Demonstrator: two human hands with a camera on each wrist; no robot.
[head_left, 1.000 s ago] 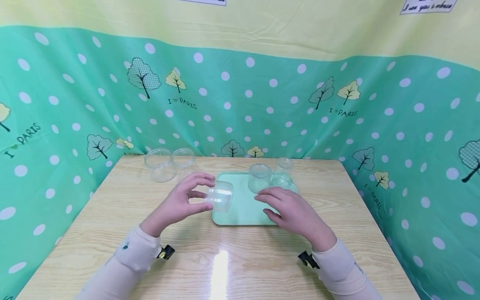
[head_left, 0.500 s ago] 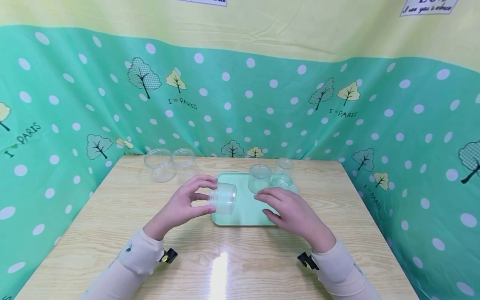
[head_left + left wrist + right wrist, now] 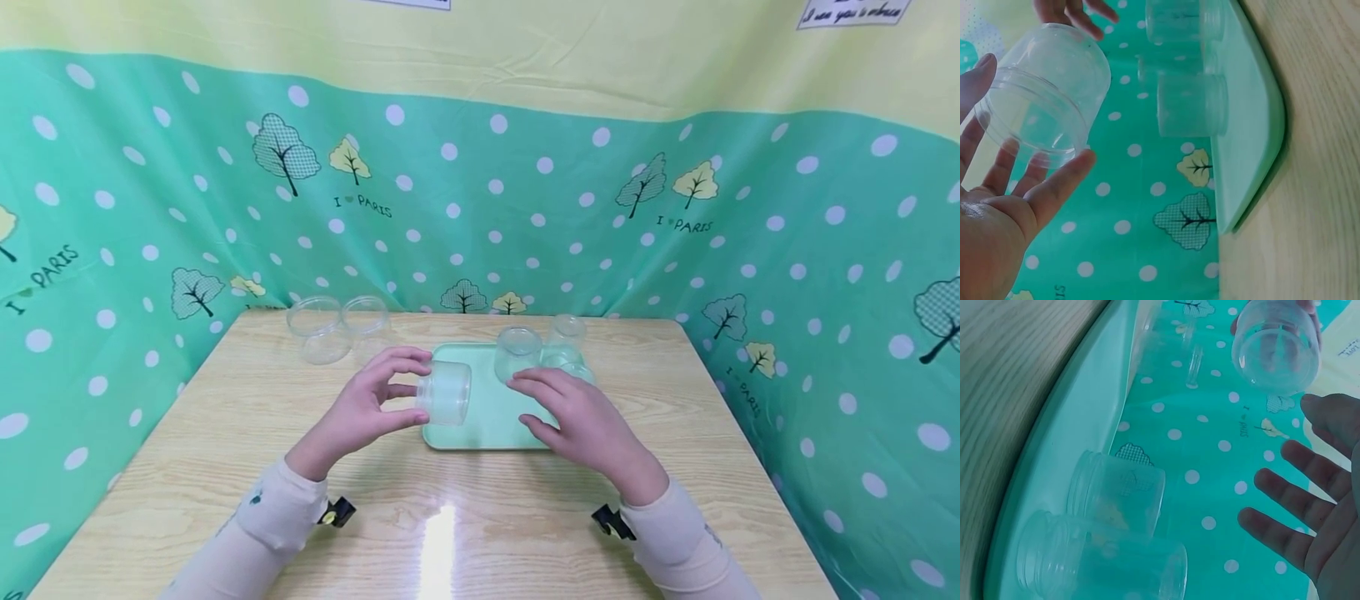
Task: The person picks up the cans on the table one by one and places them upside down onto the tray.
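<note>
My left hand [image 3: 369,398] holds a clear plastic jar [image 3: 448,393] by its mouth end, thumb on one side and fingers on the other. The jar lies sideways in the air over the left part of a pale green tray [image 3: 491,425], its base pointing right. In the left wrist view, the jar's ringed neck [image 3: 1035,112] faces the palm. My right hand [image 3: 585,421] hovers over the tray's right side, fingers spread and holding nothing. Close by, several clear jars stand mouth down on the tray, among them a near jar [image 3: 1122,487] and a longer jar [image 3: 1110,559].
Two more clear jars, one at the outer left [image 3: 321,333] and one beside it [image 3: 367,318], stand at the back left of the wooden table [image 3: 360,533]. A green dotted curtain [image 3: 465,192] closes off the back and both sides.
Over the first half second my left hand shifts slightly right with the jar and turns its base a little. Since then both hands are nearly still.
</note>
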